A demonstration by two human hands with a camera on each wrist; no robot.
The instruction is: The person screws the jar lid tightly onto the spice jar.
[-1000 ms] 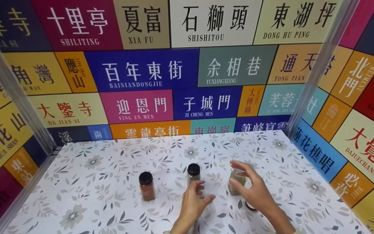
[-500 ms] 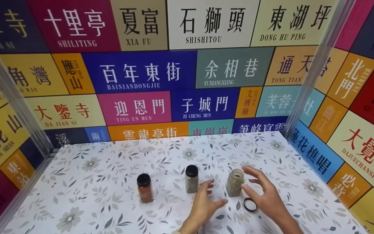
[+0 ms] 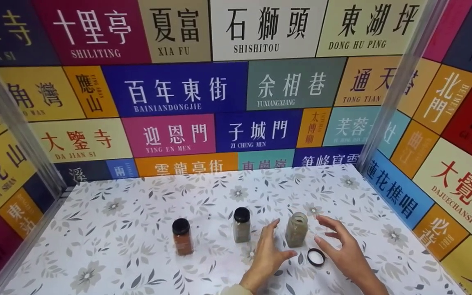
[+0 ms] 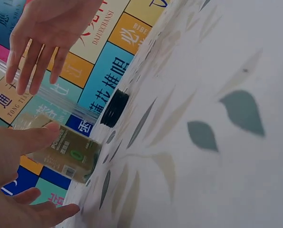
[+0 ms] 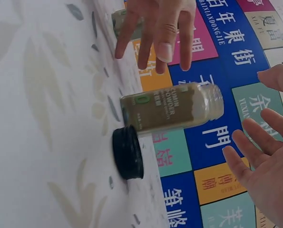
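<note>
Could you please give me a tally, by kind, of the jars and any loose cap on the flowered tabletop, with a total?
Capped jars: 2
Open jar: 1
Loose black cap: 1
Total: 4

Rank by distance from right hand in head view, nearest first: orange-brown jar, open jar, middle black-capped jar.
Nearest to the right hand first:
1. Open jar: just left of the hand.
2. Middle black-capped jar: farther left, between the other two jars.
3. Orange-brown jar: leftmost of the three.
</note>
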